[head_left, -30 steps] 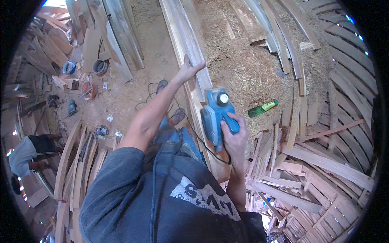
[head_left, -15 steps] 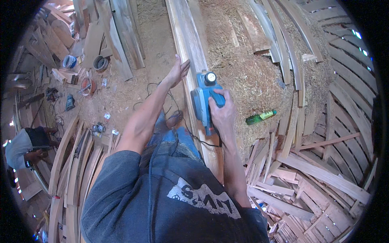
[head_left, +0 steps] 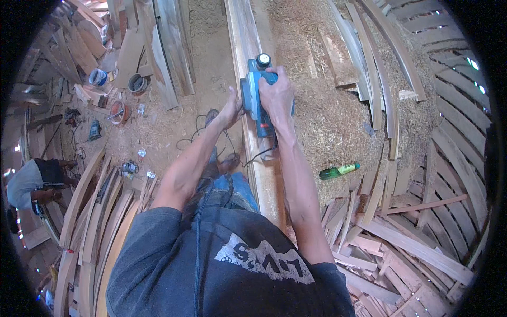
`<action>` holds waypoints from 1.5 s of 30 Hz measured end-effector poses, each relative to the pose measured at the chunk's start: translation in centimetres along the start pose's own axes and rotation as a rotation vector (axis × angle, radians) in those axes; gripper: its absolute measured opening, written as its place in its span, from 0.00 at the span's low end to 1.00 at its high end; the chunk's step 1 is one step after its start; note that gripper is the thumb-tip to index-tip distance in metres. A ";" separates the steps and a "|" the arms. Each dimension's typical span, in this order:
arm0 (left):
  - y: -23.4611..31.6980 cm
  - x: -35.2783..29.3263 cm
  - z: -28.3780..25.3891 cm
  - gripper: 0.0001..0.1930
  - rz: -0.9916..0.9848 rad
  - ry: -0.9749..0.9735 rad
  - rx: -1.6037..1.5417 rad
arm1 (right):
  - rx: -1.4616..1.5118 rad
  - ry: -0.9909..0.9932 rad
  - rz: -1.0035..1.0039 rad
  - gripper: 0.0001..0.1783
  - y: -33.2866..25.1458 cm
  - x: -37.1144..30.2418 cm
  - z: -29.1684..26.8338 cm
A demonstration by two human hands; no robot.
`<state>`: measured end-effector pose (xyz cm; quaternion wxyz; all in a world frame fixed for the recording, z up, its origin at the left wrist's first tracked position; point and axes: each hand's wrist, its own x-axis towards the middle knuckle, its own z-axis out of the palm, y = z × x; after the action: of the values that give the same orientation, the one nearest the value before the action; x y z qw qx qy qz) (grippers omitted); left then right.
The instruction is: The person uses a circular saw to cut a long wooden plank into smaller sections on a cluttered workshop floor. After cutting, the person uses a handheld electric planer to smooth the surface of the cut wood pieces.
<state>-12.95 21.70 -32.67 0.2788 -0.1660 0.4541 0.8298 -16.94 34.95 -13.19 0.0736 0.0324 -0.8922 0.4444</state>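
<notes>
My right hand (head_left: 277, 98) is wrapped around the handle of a blue electric planer (head_left: 253, 98), which has a round knob at its front. The planer rests on a long wooden plank (head_left: 262, 182) running away from me. From its rear end a dark cord (head_left: 257, 157) curves down over the wood. My left hand (head_left: 230, 112) is at the plank's left edge, just beside the planer, with its thumb up and apart from the fingers. The fingertips are partly hidden against the plank's side, and I see nothing held in them.
A green bottle (head_left: 339, 171) lies on shavings to the right. Curved boards (head_left: 377, 68) lie far right, and more boards (head_left: 158, 53) far left. Buckets (head_left: 138, 83) and a power tool (head_left: 94, 130) sit on the left. Another person (head_left: 29, 182) bends down at far left.
My right hand has pushed the planer forward along the plank, away from me. The left hand has shifted slightly nearer to me and now sits beside the planer instead of ahead of it.
</notes>
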 end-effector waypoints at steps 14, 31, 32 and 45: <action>0.1 -0.1 -0.7 0.61 -0.038 -0.164 -0.022 | -0.028 0.012 -0.049 0.20 0.1 15.9 7.6; 13.9 2.5 -2.3 0.53 -0.199 -0.570 0.729 | 0.016 -0.043 0.002 0.17 -2.2 38.9 19.7; 14.3 3.4 -2.8 0.54 -0.210 -0.594 0.735 | 0.024 -0.040 0.009 0.17 -2.2 40.6 20.6; 24.6 14.6 -8.4 0.60 -0.007 -0.076 1.125 | -0.025 0.040 -0.144 0.18 -2.4 57.6 30.6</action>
<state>-39.41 8.52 -28.58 0.3431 0.0367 0.8158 0.4642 -76.66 9.50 -20.23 0.1238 0.0869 -0.8914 0.4272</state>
